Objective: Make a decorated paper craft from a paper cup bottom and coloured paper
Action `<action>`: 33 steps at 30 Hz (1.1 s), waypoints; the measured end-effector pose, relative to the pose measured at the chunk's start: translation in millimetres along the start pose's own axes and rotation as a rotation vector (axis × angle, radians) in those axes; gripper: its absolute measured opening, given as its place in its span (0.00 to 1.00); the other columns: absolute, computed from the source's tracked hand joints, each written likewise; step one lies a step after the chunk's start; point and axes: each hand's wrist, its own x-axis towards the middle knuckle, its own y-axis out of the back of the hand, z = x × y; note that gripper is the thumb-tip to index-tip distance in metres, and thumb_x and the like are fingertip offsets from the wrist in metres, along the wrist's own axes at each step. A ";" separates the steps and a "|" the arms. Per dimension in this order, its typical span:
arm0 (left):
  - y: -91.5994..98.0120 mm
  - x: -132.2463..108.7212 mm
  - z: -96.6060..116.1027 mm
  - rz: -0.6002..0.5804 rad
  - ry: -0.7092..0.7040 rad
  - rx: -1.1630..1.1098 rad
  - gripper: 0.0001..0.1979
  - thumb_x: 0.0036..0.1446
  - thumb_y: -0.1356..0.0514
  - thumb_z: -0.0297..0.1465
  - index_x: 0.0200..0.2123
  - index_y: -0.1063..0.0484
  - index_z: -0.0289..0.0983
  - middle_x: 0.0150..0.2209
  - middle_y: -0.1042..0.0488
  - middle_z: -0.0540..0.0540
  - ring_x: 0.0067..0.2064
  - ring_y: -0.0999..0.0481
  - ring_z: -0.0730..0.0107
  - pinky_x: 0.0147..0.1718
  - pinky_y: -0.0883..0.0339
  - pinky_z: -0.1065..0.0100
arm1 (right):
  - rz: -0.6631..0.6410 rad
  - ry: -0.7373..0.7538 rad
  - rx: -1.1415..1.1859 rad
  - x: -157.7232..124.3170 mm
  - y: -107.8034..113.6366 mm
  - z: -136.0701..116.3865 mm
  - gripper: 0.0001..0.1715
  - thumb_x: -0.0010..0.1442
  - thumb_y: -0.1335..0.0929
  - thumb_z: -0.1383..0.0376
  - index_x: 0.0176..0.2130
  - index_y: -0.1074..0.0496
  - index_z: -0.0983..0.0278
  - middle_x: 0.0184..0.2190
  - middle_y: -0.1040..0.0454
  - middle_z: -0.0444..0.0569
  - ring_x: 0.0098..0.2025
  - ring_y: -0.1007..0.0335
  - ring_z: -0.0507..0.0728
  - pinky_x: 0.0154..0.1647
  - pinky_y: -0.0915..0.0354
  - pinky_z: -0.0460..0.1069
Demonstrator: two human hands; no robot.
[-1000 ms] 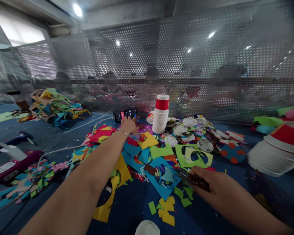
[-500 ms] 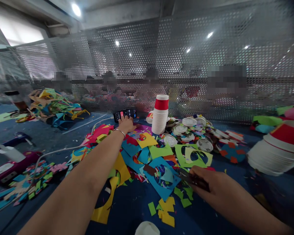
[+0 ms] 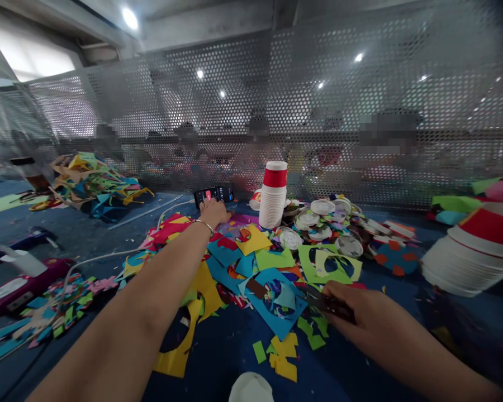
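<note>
At the back of the table my left hand [image 3: 215,212] reaches to a black phone [image 3: 213,195] propped on its long edge. Its fingers are stretched out and holding nothing, the tips at or very near the lit screen. My right hand [image 3: 352,310] is wrapped around dark-handled scissors [image 3: 333,306], their blades pointing left over a heap of cut paper. Beside the blades lies a blue sheet [image 3: 263,310] with a round opening. Small yellow paper pieces [image 3: 285,363] and green scraps [image 3: 312,332] lie just in front of it.
A stack of paper cups [image 3: 272,201] stands behind the heap, and another stack [image 3: 469,257] leans at the right. Paper-covered discs [image 3: 310,219] pile up between them. A white cable [image 3: 121,255] crosses toward the phone. A perforated metal screen [image 3: 235,111] closes off the back.
The view has shifted very slightly. Both hands stay nearly in place, the left still at the phone and the right still around the scissors.
</note>
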 end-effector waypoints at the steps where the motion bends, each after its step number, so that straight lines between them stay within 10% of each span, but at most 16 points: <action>1: 3.9 -0.2 -1.5 -0.019 -0.008 -0.004 0.19 0.65 0.40 0.37 0.55 0.31 0.36 0.54 0.29 0.40 0.51 0.25 0.59 0.48 0.27 0.52 | 0.001 -0.001 -0.002 -0.3 0.2 -0.2 0.04 0.62 0.36 0.63 0.34 0.33 0.59 0.26 0.25 0.46 0.27 0.30 0.57 0.27 0.44 0.49; 10: 49.2 -2.5 -34.3 -0.081 -0.092 -0.140 0.18 0.64 0.40 0.37 0.55 0.31 0.37 0.54 0.29 0.41 0.51 0.25 0.59 0.48 0.27 0.54 | -0.009 -0.029 -0.058 -0.9 5.4 -6.7 0.04 0.63 0.36 0.64 0.35 0.33 0.59 0.28 0.24 0.48 0.28 0.29 0.58 0.27 0.45 0.49; 25: 137.2 -55.9 -88.3 0.569 -0.270 -0.597 0.05 0.57 0.38 0.30 0.38 0.28 0.37 0.35 0.25 0.48 0.36 0.28 0.70 0.36 0.36 0.68 | 0.073 -0.013 -0.076 -3.4 9.0 -7.2 0.05 0.63 0.35 0.61 0.34 0.33 0.59 0.28 0.23 0.48 0.29 0.27 0.60 0.27 0.45 0.49; 33: 142.4 -94.7 -105.9 0.764 -0.199 -0.799 0.06 0.55 0.37 0.28 0.37 0.28 0.38 0.34 0.27 0.50 0.35 0.30 0.70 0.38 0.39 0.66 | 0.092 -0.008 -0.091 -3.8 10.8 -9.7 0.05 0.62 0.36 0.61 0.35 0.32 0.59 0.27 0.24 0.49 0.27 0.29 0.59 0.26 0.47 0.49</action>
